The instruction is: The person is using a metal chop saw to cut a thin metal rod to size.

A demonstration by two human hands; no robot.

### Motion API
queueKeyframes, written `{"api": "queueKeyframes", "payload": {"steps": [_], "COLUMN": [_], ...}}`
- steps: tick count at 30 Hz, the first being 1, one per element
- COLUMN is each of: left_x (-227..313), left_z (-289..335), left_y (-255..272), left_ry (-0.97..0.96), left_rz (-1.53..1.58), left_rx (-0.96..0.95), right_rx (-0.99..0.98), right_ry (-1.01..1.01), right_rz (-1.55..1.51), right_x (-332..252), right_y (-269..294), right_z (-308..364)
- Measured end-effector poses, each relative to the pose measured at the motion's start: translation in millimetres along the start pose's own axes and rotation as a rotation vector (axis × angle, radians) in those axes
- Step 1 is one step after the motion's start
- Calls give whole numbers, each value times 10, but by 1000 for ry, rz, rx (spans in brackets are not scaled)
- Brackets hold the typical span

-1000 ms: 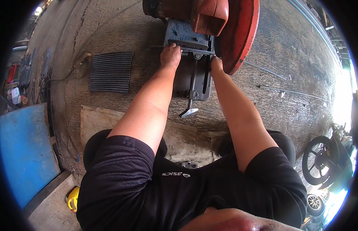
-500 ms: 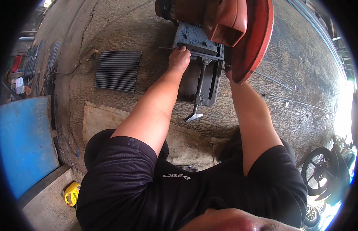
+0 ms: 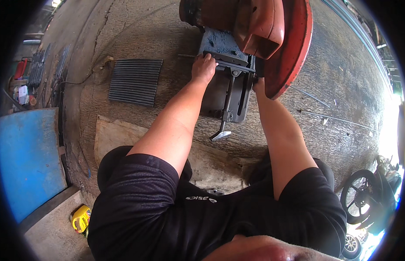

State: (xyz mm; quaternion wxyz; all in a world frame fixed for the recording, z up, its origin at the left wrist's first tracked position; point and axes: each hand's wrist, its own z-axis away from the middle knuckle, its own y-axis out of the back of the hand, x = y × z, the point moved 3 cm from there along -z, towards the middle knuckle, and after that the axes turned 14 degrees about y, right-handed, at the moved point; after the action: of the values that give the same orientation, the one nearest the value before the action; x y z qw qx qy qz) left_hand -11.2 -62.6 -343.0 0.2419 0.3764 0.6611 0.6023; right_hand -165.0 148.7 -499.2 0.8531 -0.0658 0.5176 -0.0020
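A cut-off saw with a red blade guard [image 3: 294, 52] stands in front of me. My left hand [image 3: 204, 69] is closed around a thin dark metal rod [image 3: 185, 56] that lies across the saw's vise; the rod's left end sticks out past my fist. At the vise's right side, partly under the guard, is my right hand [image 3: 259, 83]; its fingers are hidden. The vise screw [image 3: 228, 93] runs toward me and ends in a pale crank handle [image 3: 220, 135]. Blue-grey grit covers the saw's base [image 3: 217, 42] behind the rod.
Left of the saw, several dark rods [image 3: 135, 82] lie side by side on the rough floor. Thin rods [image 3: 337, 119] lie to the right. A blue sheet [image 3: 28, 161] and a yellow tape measure [image 3: 81, 218] are at left; a motorcycle wheel [image 3: 358, 195] is at right.
The view has shifted slightly, so the saw appears a little lower and further right. My left hand stays closed on the rod, and my right hand remains by the guard.
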Motion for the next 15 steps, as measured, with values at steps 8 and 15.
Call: {"api": "queueKeyframes", "payload": {"steps": [8, 15], "left_x": [12, -34], "left_z": [-46, -42], "left_y": [40, 20], "left_ry": [25, 76], "left_rz": [42, 73], "left_rx": [-30, -66], "right_rx": [-14, -10], "right_ry": [1, 15], "right_rz": [-3, 4], "right_x": [4, -39], "right_y": [-15, -32], "right_z": [-50, -141]}}
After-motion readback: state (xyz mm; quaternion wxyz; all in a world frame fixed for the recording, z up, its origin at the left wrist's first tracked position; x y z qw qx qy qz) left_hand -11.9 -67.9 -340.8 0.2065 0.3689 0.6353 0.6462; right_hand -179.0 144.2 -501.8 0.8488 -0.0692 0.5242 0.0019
